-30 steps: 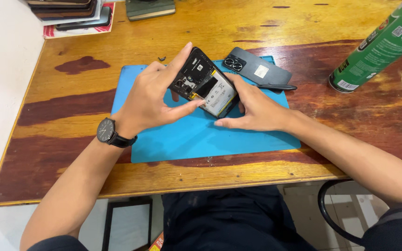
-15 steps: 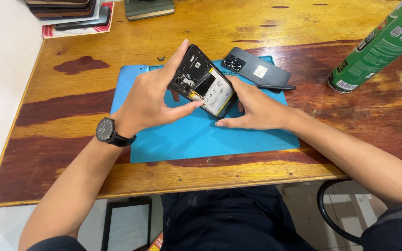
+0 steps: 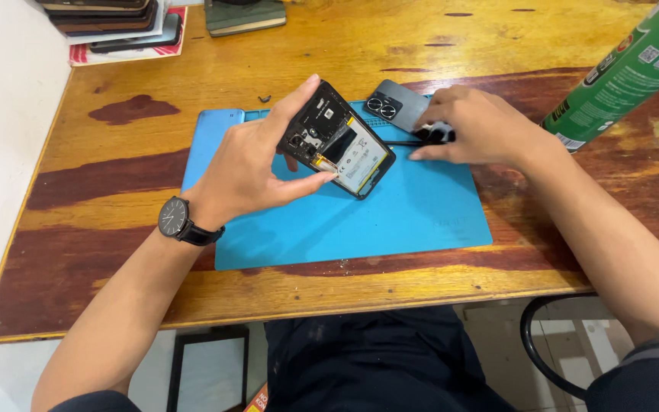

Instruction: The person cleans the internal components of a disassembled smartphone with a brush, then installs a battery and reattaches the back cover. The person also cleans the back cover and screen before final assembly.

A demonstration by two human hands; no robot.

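Blue silicone work mat (image 3: 390, 221) lies flat on the worn, varnished wooden tabletop (image 3: 116, 175), and all the work sits over it.

Your left hand (image 3: 257, 164) holds the opened black smartphone with its back removed (image 3: 337, 139) tilted above the mat, the circuit board and pale battery facing you. The fingers close on its upper corner and the thumb presses its lower edge; the grip is firm and partly curled, not a full fist.

Your right hand (image 3: 470, 126) has left the phone. Half a second ago it supported the phone's right side; now it rests on the mat to the right, fingers curled down over a small dark object (image 3: 438, 135) that touches a thin black tool (image 3: 402, 143). You cannot tell whether the hand has clamped that object or only covers it.

The detached grey back cover with its camera rings (image 3: 397, 104) lies on the mat's far edge, just beside the right hand.

This change means the phone is now carried by one hand alone, so its steadiness depends on the left grip.

Around the mat: a green spray can (image 3: 619, 76) leans in at the far right, a stack of dark flat devices (image 3: 108, 19) sits at the far left corner, and a black wristwatch (image 3: 175, 220) sits on your left wrist.
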